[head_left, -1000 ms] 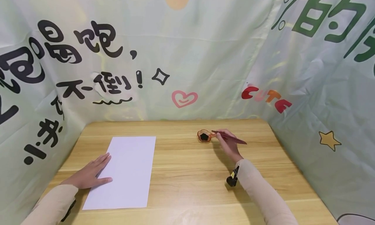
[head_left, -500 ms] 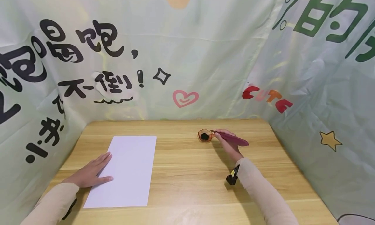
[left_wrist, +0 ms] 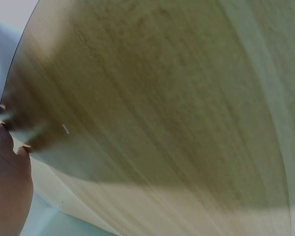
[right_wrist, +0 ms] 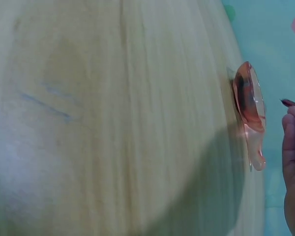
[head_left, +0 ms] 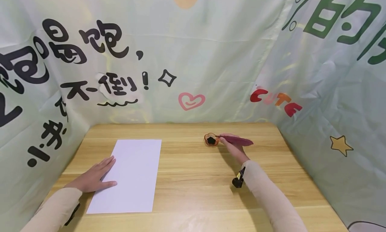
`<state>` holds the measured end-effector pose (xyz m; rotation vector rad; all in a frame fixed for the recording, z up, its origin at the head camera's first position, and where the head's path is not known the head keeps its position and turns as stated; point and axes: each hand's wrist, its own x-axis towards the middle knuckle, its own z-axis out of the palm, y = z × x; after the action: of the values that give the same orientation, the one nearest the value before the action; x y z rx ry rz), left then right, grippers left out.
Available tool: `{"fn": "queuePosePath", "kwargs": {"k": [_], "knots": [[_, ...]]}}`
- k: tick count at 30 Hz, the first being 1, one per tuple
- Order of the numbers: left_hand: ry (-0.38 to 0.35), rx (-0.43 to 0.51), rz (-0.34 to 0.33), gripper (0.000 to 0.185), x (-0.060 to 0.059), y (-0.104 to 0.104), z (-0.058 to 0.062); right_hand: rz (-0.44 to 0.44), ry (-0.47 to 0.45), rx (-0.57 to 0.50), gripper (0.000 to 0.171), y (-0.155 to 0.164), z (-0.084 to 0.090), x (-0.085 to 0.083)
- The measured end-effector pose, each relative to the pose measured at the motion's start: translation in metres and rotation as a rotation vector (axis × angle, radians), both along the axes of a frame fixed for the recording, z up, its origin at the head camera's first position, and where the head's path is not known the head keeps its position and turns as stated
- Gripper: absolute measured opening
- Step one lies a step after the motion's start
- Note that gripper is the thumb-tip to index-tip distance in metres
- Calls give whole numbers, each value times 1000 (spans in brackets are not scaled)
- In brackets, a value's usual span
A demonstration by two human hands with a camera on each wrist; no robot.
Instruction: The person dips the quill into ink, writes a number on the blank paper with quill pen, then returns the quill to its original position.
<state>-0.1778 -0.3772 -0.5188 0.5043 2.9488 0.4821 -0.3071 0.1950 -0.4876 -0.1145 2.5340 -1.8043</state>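
My left hand [head_left: 91, 176] lies flat with fingers spread on the left side of a blank white sheet of paper [head_left: 134, 175]. In the left wrist view, only part of that hand [left_wrist: 9, 172] shows, at the left edge by the paper. At the back right, my right hand [head_left: 233, 150] pinches a dark red feather quill pen [head_left: 241, 141]. Its tip points left, close to a small orange translucent dish [head_left: 211, 139] holding something black. The right wrist view shows the dish's short handle [right_wrist: 255, 150] and the quill's dark tip [right_wrist: 286, 103] above the table.
A wood-grain table [head_left: 187, 178] bears everything. Pale printed cloth [head_left: 223, 64] hangs behind it and along both sides. Faint blue marks [right_wrist: 49, 105] show in the right wrist view. A small black device [head_left: 238, 180] is strapped to the right wrist.
The quill's feather end turns in my right fingers, showing more of its flat side, then tilts up slightly. My left hand stays on the paper. The head view shifts slightly.
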Motion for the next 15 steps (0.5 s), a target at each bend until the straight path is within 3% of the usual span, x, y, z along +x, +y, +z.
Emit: {"fn": "queuePosePath", "kwargs": {"k": [6,15], "knots": [[-8,-11,2,98,0,-1,0,14,-11,76,35,-1,4,-8],[19,-17,-10,97,1,2,3,71,160,212,29,-2,3,-20]]}}
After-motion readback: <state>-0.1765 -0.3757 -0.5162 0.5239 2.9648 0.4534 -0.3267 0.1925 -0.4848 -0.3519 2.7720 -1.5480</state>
